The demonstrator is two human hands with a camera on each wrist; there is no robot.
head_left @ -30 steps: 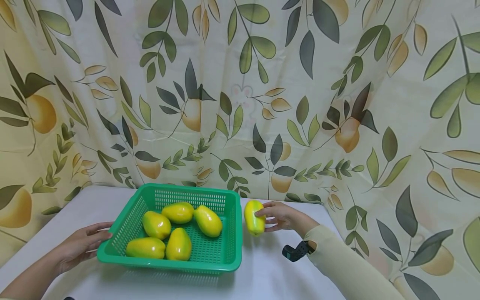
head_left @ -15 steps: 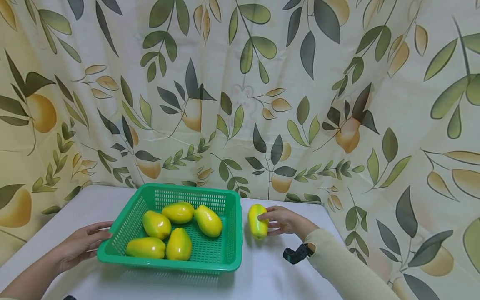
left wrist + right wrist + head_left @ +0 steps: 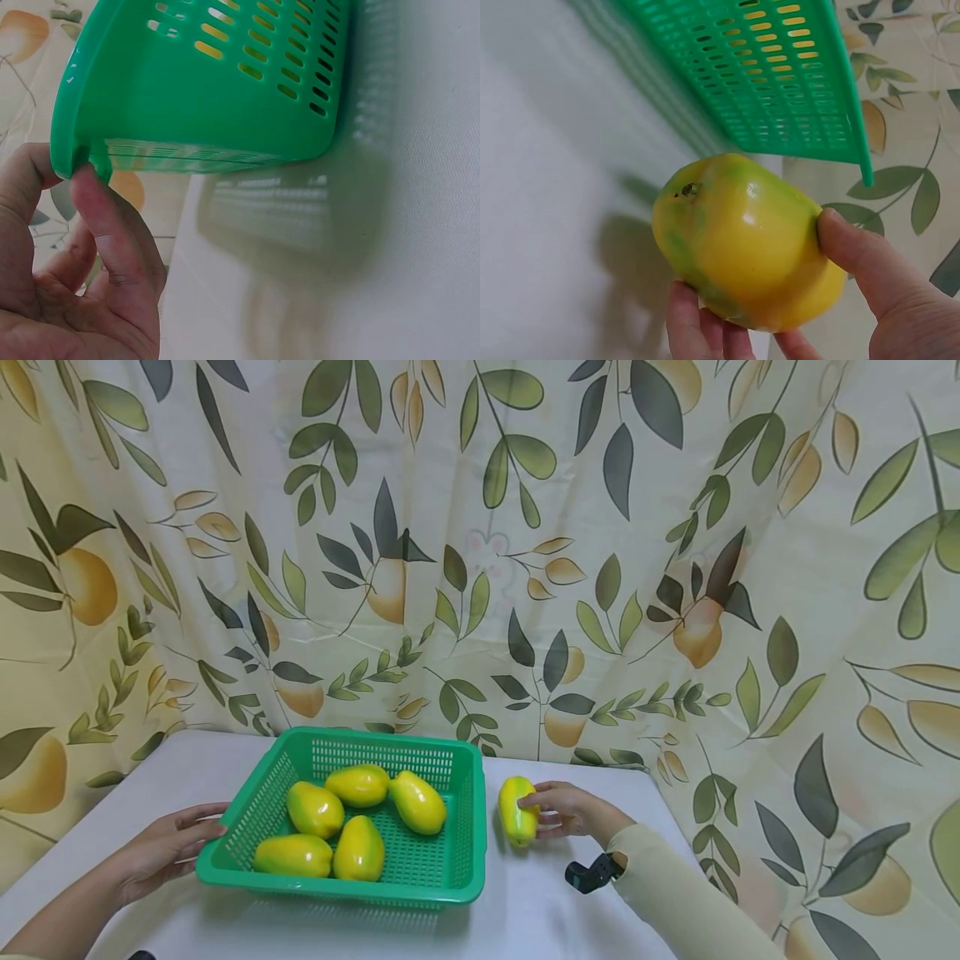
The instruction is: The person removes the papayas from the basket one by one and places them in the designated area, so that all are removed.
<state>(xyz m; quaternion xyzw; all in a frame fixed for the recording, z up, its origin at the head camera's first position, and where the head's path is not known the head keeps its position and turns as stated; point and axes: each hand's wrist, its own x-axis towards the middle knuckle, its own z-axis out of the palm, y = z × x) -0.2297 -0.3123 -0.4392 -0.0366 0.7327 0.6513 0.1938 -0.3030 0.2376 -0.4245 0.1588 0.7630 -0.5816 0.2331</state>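
Note:
My right hand (image 3: 566,810) holds a yellow-green papaya (image 3: 517,812) just right of the green plastic basket (image 3: 341,885). In the right wrist view the thumb presses one side of the papaya (image 3: 750,240) and the fingers curl under the other; its shadow falls on the white surface beside it. At the basket's left end, my left hand (image 3: 165,852) pinches the rim between thumb and finger, as the left wrist view shows at the basket corner (image 3: 75,112). Several similar papayas lie inside the basket, among them one at the right (image 3: 417,803) and one at the front (image 3: 358,850).
The basket stands on a white-covered table (image 3: 525,910). Behind the table and along both sides hangs a curtain (image 3: 480,610) printed with leaves and fruit. A black band (image 3: 592,872) sits on the right wrist, below a pale sleeve (image 3: 675,893).
The right hand has moved the papaya slightly right and nearer to me, a little away from the basket. The left hand, the basket and the papayas inside have stayed put.

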